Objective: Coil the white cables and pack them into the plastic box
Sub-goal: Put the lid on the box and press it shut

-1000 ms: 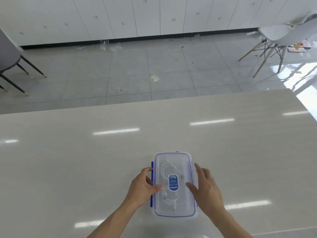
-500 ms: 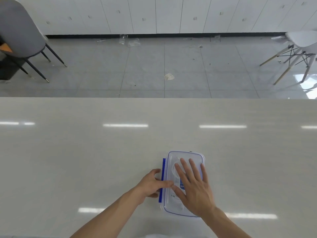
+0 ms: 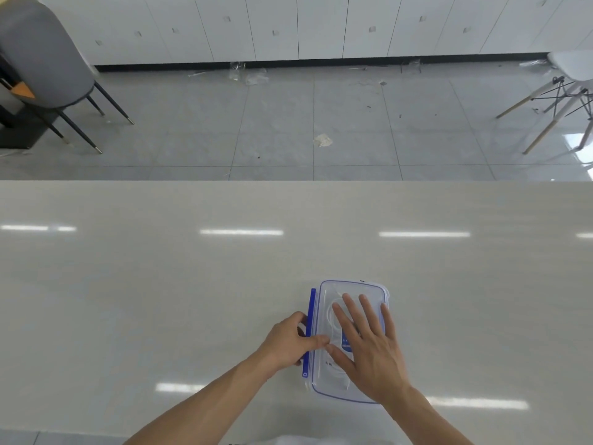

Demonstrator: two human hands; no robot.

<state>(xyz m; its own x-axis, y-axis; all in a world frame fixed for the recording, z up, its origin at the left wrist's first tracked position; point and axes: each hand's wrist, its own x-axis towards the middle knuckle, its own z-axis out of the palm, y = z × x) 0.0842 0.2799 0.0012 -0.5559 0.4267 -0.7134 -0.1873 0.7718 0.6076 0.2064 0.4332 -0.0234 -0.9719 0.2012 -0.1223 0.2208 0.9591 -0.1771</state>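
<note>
- Plastic box [image 3: 349, 287]: a clear, rectangular container with its lid on, standing on the near part of the table [image 3: 192, 284], directly in front of me and slightly right of centre.
- White cables [image 3: 330, 316]: seen through the lid as pale loops inside the box; my hand covers part of them, so I cannot tell how many there are.
- Label [image 3: 346, 345]: a blue sticker on the lid, mostly hidden under my palm.
- Blue latch [image 3: 309, 316]: a long flap along the left side of the box. I cannot tell whether it is fully snapped down.
- My right hand [image 3: 372, 351]: laid flat on the lid, fingers straight and spread, pointing away from me; the palm presses on the nearer half of the lid.
- My left hand [image 3: 290, 342]: at the left side of the box, fingers curled around the blue latch, thumb lying across it onto the lid's edge. The thumb tip sits just beside my right thumb.
- The two hands are close together, both on the box.
- Beyond the table: a grey tiled floor [image 3: 353, 123] with scraps of litter, a row of white cabinets [image 3: 321, 24], a grey chair [image 3: 41, 59] at far left, and a white chair [image 3: 574, 69] at far right.
</note>
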